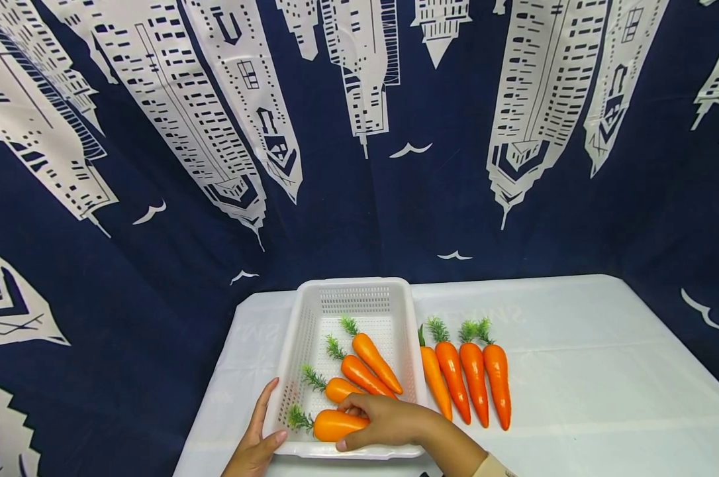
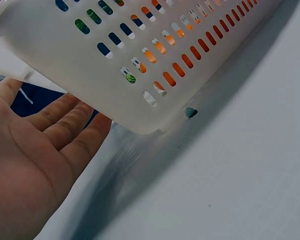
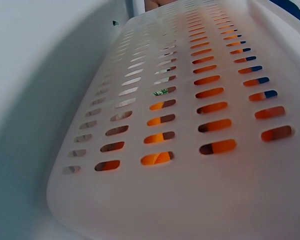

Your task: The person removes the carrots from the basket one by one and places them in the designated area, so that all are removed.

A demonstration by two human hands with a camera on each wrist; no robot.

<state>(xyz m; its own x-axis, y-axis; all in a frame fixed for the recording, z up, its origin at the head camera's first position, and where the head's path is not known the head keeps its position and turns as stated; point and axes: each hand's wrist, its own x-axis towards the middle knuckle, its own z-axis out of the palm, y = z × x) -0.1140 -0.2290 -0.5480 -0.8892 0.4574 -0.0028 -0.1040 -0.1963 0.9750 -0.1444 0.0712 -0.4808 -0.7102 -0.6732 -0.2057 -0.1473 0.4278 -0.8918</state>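
A white perforated plastic basket (image 1: pixel 417 351) stands on the table with several orange carrots (image 1: pixel 376 361) with green tufts lying slantwise in it. At its near end my right hand (image 1: pixel 392 419) holds the nearest carrot (image 1: pixel 332 425), fingers and thumb around its tapered part. My left hand (image 1: pixel 253 440) is at the basket's near left corner, thumb by the rim. The left wrist view shows this hand's straight fingers (image 2: pixel 72 125) against the basket's outer side. In the right wrist view the basket's slotted wall (image 3: pixel 190 190) hides the right hand almost wholly.
Right of the basket, several more carrots (image 1: pixel 473 381) lie side by side on the white table cover (image 1: pixel 592 371), tufts pointing away. A dark blue cloth (image 1: pixel 359 218) with white building prints hangs behind the table.
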